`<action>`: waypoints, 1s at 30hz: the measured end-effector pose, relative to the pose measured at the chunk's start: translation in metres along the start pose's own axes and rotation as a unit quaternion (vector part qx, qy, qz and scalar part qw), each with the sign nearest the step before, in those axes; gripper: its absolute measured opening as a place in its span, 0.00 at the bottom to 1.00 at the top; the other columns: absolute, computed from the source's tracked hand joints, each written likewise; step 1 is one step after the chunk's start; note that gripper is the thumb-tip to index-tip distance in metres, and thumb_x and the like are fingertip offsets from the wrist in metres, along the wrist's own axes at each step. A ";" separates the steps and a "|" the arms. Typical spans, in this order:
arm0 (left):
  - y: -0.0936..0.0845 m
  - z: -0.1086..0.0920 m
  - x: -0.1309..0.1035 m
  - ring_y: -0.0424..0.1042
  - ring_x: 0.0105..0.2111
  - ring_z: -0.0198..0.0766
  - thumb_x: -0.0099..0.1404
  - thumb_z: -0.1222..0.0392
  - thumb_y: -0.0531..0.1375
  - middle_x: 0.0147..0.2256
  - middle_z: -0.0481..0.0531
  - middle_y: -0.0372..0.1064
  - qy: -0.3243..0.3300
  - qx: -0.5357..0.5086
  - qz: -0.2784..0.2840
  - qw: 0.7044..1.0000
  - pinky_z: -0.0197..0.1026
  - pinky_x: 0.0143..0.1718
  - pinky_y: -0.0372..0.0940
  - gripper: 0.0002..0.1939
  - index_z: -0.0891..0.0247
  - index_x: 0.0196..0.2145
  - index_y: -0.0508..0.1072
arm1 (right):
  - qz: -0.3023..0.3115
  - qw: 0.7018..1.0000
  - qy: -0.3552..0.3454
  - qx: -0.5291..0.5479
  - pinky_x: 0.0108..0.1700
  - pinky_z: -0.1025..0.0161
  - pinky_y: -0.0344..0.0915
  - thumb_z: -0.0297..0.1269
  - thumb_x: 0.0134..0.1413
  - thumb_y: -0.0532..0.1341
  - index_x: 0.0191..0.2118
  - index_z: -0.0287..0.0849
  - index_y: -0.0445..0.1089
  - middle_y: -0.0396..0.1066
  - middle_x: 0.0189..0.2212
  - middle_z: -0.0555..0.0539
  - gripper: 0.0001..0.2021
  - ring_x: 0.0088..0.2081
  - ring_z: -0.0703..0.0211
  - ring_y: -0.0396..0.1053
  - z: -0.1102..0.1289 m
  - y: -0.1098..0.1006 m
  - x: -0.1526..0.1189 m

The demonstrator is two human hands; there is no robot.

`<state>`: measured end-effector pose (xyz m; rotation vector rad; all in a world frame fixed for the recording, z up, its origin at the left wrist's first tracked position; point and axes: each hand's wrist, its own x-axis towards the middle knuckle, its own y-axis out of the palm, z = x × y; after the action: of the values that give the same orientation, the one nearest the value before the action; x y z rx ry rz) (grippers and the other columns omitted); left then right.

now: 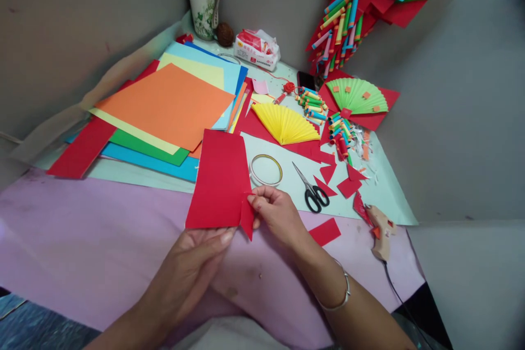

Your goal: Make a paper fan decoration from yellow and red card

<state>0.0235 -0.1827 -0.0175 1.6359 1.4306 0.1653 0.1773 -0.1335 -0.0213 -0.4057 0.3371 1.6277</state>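
A rectangular sheet of red card [221,180] is held up over the near edge of the pale green mat. My left hand [200,254] supports its bottom edge from below, thumb in front and the other fingers partly hidden behind. At the lower right corner my right hand [273,213] pinches a small folded red flap [246,216] between thumb and fingers. Just beyond that hand lies a roll of tape [266,170]. Black-handled scissors [314,194] rest to its right, their blades pointing away to the upper left.
Stacked coloured sheets [168,104] cover the left. Behind are a yellow paper fan [285,126], a cup [203,0], a tissue pack [257,50] and rolled paper tubes [312,104]. Red scraps [325,231] and a glue gun [383,232] with a cord lie right.
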 end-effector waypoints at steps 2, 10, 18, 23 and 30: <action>0.002 0.002 0.000 0.73 0.51 0.48 0.61 0.66 0.64 0.41 0.54 0.80 -0.004 0.022 -0.015 1.000 0.44 0.53 0.67 0.11 0.61 0.41 0.81 | 0.002 1.000 0.000 -0.003 0.23 0.70 0.56 0.37 0.50 0.61 0.29 0.41 0.68 0.65 0.13 0.56 0.05 0.16 0.67 0.62 -0.001 0.000 0.000; 0.009 0.000 0.001 0.77 0.41 0.49 0.57 0.60 0.67 0.34 0.54 0.81 0.011 0.084 -0.068 0.994 0.43 0.43 0.71 0.05 0.62 0.31 0.83 | -0.016 1.000 -0.002 -0.006 0.21 0.71 0.57 0.36 0.47 0.62 0.29 0.42 0.68 0.66 0.15 0.57 0.04 0.15 0.67 0.64 -0.005 0.005 0.000; 0.014 -0.006 0.002 0.78 0.34 0.48 0.54 0.60 0.67 0.28 0.51 0.80 -0.012 0.110 -0.091 0.990 0.41 0.41 0.71 0.04 0.57 0.24 0.82 | -0.027 1.000 -0.003 -0.004 0.18 0.71 0.56 0.36 0.47 0.63 0.29 0.42 0.69 0.67 0.18 0.57 0.04 0.14 0.70 0.63 -0.003 0.006 -0.002; 0.007 0.001 0.008 0.77 0.42 0.50 0.54 0.63 0.67 0.34 0.49 0.81 -0.013 0.093 -0.094 0.991 0.43 0.44 0.71 0.03 0.56 0.26 0.82 | -0.032 0.999 -0.012 -0.004 0.19 0.71 0.58 0.34 0.47 0.62 0.28 0.42 0.68 0.65 0.16 0.58 0.03 0.14 0.69 0.61 -0.002 0.007 -0.004; 0.005 0.009 0.012 0.75 0.47 0.50 0.55 0.65 0.67 0.39 0.47 0.81 0.002 0.043 -0.100 0.994 0.44 0.46 0.71 0.06 0.55 0.31 0.80 | -0.041 0.999 -0.025 -0.025 0.20 0.70 0.55 0.36 0.47 0.62 0.29 0.42 0.68 0.63 0.16 0.58 0.04 0.16 0.69 0.58 -0.003 0.008 -0.004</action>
<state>0.0359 -0.1767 -0.0246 1.5499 1.6142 -0.0078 0.1699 -0.1395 -0.0227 -0.4106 0.2390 1.5667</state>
